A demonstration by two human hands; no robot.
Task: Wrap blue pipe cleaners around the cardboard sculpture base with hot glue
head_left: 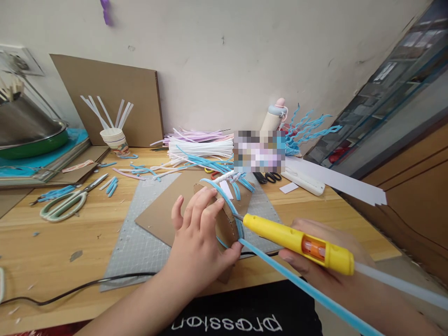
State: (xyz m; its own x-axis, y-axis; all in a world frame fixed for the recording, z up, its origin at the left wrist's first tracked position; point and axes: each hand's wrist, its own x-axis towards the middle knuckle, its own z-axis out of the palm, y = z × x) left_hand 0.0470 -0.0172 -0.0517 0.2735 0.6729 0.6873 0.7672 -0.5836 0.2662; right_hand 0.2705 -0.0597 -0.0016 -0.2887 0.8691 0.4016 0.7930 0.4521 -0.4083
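Note:
My left hand point(198, 228) grips a round cardboard piece point(224, 224), holding it tilted up over the table. Along its edge runs a light blue pipe cleaner point(280, 267), whose long free end trails toward the lower right. In my right hand point(329, 280) is a yellow hot glue gun point(297, 242) with a translucent glue stick coming out of its back. The nozzle is at the cardboard's edge by the blue pipe cleaner; whether it touches cannot be told. Under the work lie a flat cardboard sheet point(161, 219) and a grey cutting mat point(126, 252).
Green-handled scissors point(65, 207) and cut blue pieces lie at left. Behind are bundled white pipe cleaners point(201, 148), a paper cup point(115, 140) with white strips, and a bottle point(273, 119). Black-handled scissors point(273, 177) rest right of centre. A black cable point(94, 282) crosses the front.

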